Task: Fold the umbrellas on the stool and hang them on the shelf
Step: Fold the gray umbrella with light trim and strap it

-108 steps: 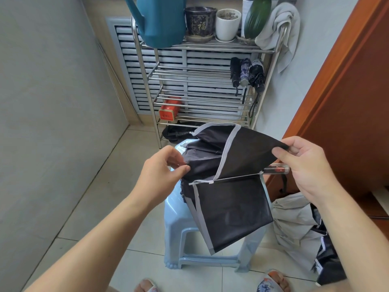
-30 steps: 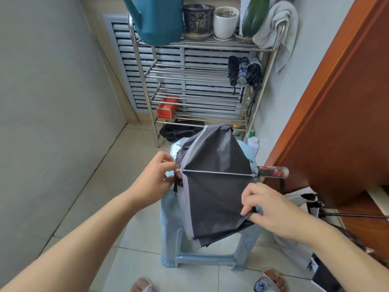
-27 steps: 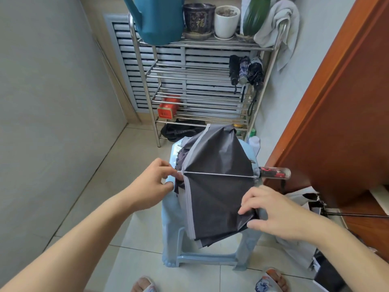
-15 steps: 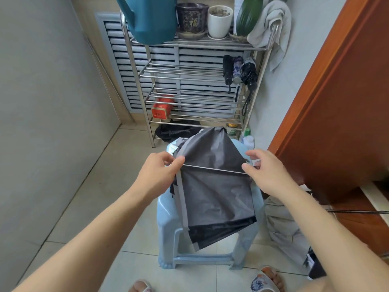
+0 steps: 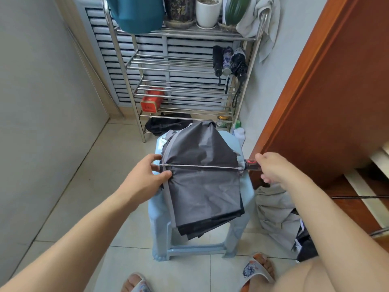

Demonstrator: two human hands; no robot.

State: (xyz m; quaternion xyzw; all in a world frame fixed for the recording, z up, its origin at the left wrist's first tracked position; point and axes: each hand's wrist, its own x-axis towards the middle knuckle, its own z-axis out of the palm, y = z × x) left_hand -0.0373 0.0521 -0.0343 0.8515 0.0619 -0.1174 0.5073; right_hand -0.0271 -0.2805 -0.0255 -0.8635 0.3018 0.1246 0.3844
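Over stool [image 5: 246,186], hand-held umbrella [image 5: 202,186].

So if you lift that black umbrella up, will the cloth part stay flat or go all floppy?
Probably floppy: the black umbrella cloth already sags in creased folds over the stool. The thin metal shaft looks straight, so likely stiff. Held by its ends, it seems light.

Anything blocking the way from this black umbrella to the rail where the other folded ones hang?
Nothing visible does. The black umbrella sits over the stool; open floor leads to the shelf, with bare rail left of the hanging umbrellas.
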